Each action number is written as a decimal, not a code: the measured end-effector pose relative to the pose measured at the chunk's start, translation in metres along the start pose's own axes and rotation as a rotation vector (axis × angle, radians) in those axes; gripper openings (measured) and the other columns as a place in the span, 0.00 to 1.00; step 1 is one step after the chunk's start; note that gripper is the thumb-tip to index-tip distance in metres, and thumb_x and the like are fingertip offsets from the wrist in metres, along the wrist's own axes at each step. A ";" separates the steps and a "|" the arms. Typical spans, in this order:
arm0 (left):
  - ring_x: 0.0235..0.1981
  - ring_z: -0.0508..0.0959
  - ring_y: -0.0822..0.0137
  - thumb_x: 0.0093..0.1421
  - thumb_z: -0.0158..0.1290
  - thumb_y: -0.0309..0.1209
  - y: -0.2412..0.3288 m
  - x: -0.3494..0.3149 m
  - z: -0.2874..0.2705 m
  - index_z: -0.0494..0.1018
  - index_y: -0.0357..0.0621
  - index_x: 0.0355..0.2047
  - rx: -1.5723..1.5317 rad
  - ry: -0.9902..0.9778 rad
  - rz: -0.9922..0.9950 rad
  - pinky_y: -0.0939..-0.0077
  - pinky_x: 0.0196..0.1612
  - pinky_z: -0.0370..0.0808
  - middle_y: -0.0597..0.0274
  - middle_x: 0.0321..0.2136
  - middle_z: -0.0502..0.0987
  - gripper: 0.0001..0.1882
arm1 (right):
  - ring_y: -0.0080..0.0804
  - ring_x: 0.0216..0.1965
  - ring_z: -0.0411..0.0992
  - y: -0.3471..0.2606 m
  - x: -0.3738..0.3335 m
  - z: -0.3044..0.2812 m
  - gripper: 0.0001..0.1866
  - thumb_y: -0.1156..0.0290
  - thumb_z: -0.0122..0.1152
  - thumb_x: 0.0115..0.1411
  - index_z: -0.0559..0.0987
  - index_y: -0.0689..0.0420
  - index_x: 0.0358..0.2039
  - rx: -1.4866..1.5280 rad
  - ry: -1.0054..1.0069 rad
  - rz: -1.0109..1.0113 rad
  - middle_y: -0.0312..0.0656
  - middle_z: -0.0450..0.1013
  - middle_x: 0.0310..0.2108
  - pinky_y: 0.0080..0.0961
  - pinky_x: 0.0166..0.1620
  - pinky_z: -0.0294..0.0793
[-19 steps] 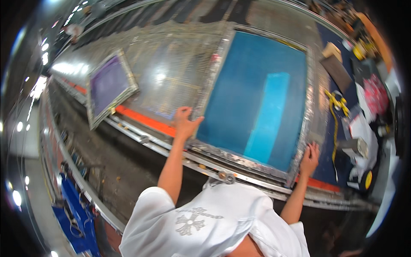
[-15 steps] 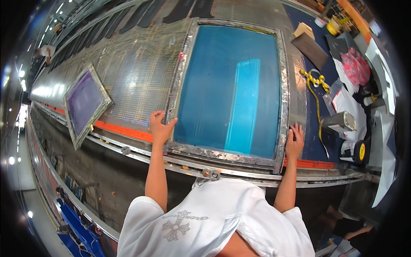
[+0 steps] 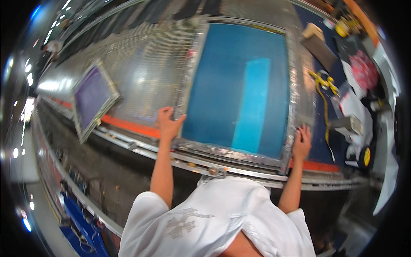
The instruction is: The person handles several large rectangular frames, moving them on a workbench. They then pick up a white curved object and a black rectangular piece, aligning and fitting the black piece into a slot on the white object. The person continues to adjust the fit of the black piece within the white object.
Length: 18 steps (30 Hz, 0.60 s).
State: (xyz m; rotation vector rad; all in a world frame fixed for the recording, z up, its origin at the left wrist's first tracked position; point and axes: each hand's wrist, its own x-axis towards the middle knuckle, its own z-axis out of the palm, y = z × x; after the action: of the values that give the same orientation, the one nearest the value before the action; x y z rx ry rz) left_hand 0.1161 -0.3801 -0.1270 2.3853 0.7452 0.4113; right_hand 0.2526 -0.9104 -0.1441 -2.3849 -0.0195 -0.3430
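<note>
A large screen-printing frame [image 3: 291, 103] lies flat on the long table in front of me, its blue mesh [image 3: 218, 85] stretched inside worn, stained bars. One upright strip [image 3: 251, 103] of the mesh is a lighter blue. At the frame's near left corner is my left hand [image 3: 170, 125], fingers apart and the thumb against or just beside the bar. My right hand [image 3: 302, 143] is by the near right side, fingers stretched forward close to the bar; whether it touches is unclear. Neither hand is wrapped round the frame.
A smaller purple-mesh screen [image 3: 90, 98] sits tilted over the table's edge at left. A metal rail [image 3: 115, 140] runs along the near edge. At right are a yellow measuring tape [image 3: 326, 115], a metal can [image 3: 349, 125], a red plastic bag [image 3: 364, 70] and a brown board [image 3: 319, 52]. Dark strips [image 3: 150, 13] lie along the far side.
The whole view has shifted a little, so everything appears farther right, with some blur. Both hands keep about the same places beside the frame.
</note>
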 end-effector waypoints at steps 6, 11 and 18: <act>0.60 0.64 0.56 0.48 0.70 0.50 0.010 -0.007 -0.005 0.79 0.44 0.52 0.067 -0.006 -0.119 0.42 0.61 0.54 0.61 0.56 0.66 0.35 | 0.43 0.68 0.62 0.006 0.003 0.004 0.15 0.66 0.53 0.70 0.83 0.56 0.51 -0.066 -0.034 -0.080 0.43 0.72 0.62 0.37 0.70 0.56; 0.61 0.62 0.57 0.49 0.70 0.50 0.016 -0.006 -0.007 0.77 0.42 0.54 0.045 -0.041 -0.122 0.43 0.60 0.54 0.61 0.56 0.65 0.36 | 0.41 0.70 0.60 0.021 0.004 0.004 0.17 0.60 0.52 0.71 0.83 0.54 0.51 -0.074 -0.038 -0.077 0.39 0.72 0.62 0.39 0.72 0.52; 0.62 0.61 0.57 0.50 0.69 0.50 0.011 -0.006 -0.006 0.78 0.42 0.54 0.049 -0.055 -0.128 0.44 0.60 0.55 0.60 0.57 0.64 0.35 | 0.42 0.70 0.60 0.022 0.003 0.006 0.17 0.61 0.52 0.71 0.83 0.54 0.51 -0.068 -0.032 -0.073 0.40 0.73 0.61 0.39 0.71 0.52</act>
State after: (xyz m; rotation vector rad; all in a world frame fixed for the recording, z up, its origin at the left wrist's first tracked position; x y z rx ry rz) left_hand 0.1134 -0.3881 -0.1163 2.3680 0.8866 0.2763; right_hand 0.2592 -0.9231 -0.1621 -2.4617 -0.1111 -0.3445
